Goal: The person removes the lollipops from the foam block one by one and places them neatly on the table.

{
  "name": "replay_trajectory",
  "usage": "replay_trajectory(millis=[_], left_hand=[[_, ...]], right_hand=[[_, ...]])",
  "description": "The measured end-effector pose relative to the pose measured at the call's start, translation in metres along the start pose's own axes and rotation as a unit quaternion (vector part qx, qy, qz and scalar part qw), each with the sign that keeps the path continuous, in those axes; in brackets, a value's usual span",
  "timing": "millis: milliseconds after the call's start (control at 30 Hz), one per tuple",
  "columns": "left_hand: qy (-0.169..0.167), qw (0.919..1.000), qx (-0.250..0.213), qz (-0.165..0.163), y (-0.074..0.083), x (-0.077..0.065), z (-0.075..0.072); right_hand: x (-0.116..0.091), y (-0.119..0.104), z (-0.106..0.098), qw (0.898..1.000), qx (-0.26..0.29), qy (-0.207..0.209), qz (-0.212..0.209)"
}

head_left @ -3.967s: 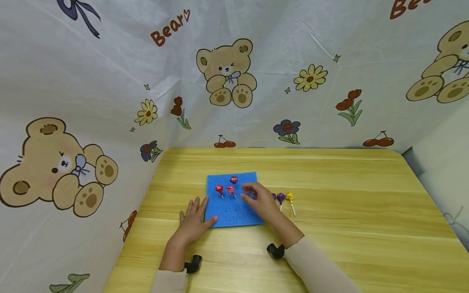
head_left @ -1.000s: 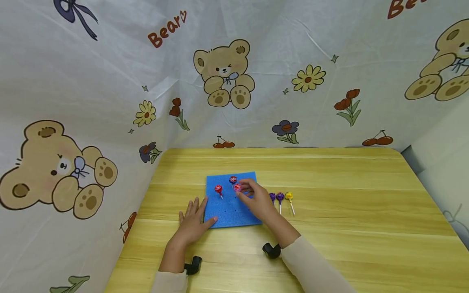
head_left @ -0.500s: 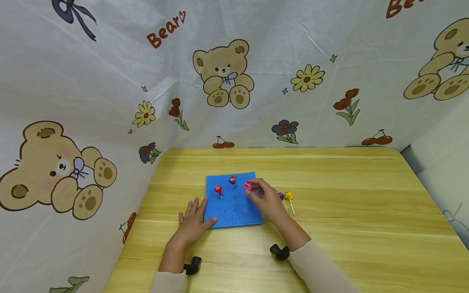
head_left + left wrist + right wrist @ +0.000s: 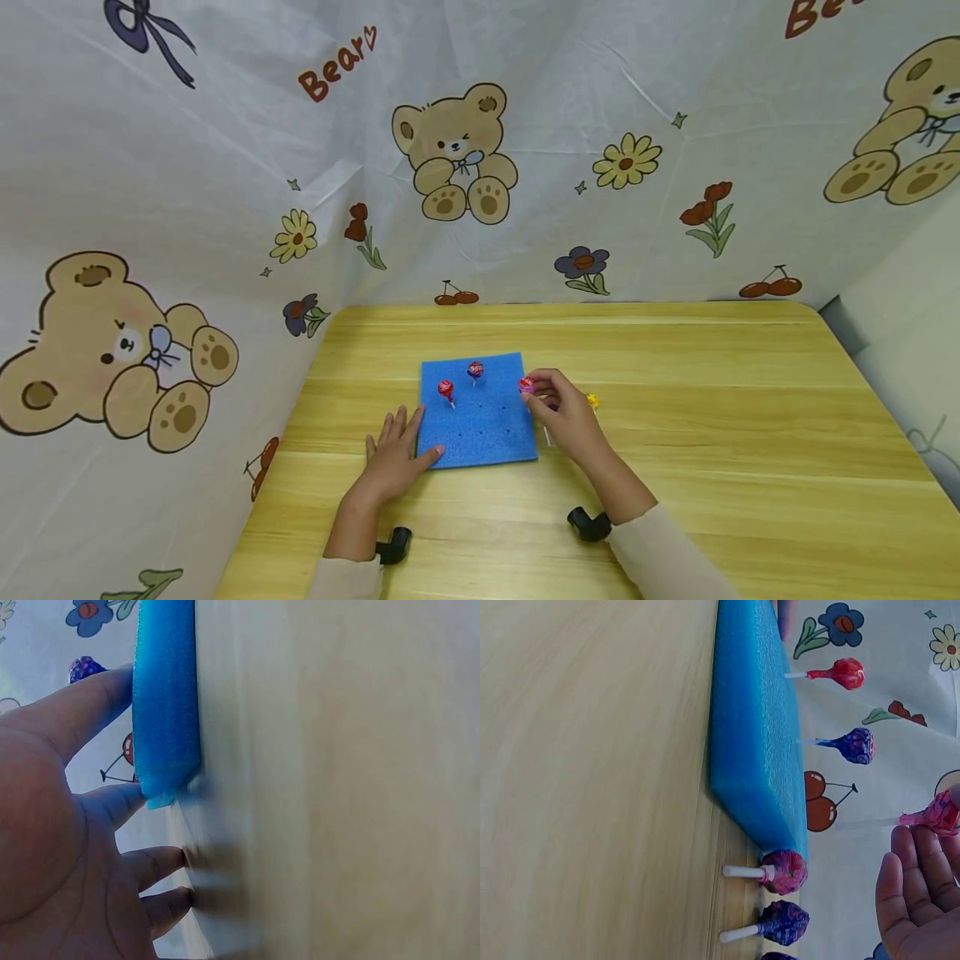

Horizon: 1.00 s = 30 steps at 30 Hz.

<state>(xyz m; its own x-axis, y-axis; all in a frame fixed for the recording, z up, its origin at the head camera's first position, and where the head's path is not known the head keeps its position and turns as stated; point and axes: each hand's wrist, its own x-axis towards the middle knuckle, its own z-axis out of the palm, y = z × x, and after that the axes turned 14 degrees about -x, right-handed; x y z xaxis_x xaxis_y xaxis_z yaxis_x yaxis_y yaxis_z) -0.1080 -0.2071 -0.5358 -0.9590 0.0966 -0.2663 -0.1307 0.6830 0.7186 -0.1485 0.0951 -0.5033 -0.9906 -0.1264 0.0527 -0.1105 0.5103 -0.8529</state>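
Note:
My right hand (image 4: 566,417) pinches a pink lollipop (image 4: 527,385) by its wrapped head, at the right edge of a blue foam block (image 4: 480,446). In the right wrist view, the white stick of this lollipop (image 4: 937,815) points free of the foam. A red lollipop (image 4: 446,389) and a dark blue and red lollipop (image 4: 476,370) stand in the foam, among small holes. My left hand (image 4: 397,454) rests at the foam's left edge, thumb on its top and fingers spread toward the table.
Right of the foam, another pink lollipop (image 4: 784,871) and a purple lollipop (image 4: 786,922) lie on the wooden table (image 4: 712,417). A yellow lollipop (image 4: 592,402) lies partly behind my right hand. A bear-print cloth (image 4: 525,250) hangs behind and to the left.
The pink lollipop stood in the foam beside the red one; my right hand has taken it out and carried it rightward to the foam's edge. My left hand has stayed put.

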Motion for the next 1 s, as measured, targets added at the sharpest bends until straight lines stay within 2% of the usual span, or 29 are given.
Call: replay_trajectory(millis=[133,300,400,467,733,1000], left_hand=[[0.0,1.0,-0.001,-0.001,-0.001,0.0,0.001],[-0.001,1.0,0.002,-0.001,-0.001,0.0,0.001],[-0.002,1.0,0.001,-0.001,0.0,-0.001,0.0],[-0.002,1.0,0.0,-0.001,0.0,-0.001,0.0],[-0.001,1.0,-0.001,0.001,0.001,-0.002,0.0],[-0.003,1.0,-0.001,-0.001,0.002,-0.002,-0.001]], right_hand=[[-0.003,0.001,-0.005,1.0,-0.002,0.005,0.009],[-0.016,-0.021,-0.025,1.0,-0.015,0.012,0.014],[-0.019,-0.025,-0.034,1.0,-0.014,0.014,0.019],[-0.019,-0.021,-0.038,0.999,-0.009,0.017,0.025],[-0.011,0.024,-0.042,0.998,0.004,0.038,0.043],[-0.013,0.037,-0.052,0.997,0.011,0.06,0.048]])
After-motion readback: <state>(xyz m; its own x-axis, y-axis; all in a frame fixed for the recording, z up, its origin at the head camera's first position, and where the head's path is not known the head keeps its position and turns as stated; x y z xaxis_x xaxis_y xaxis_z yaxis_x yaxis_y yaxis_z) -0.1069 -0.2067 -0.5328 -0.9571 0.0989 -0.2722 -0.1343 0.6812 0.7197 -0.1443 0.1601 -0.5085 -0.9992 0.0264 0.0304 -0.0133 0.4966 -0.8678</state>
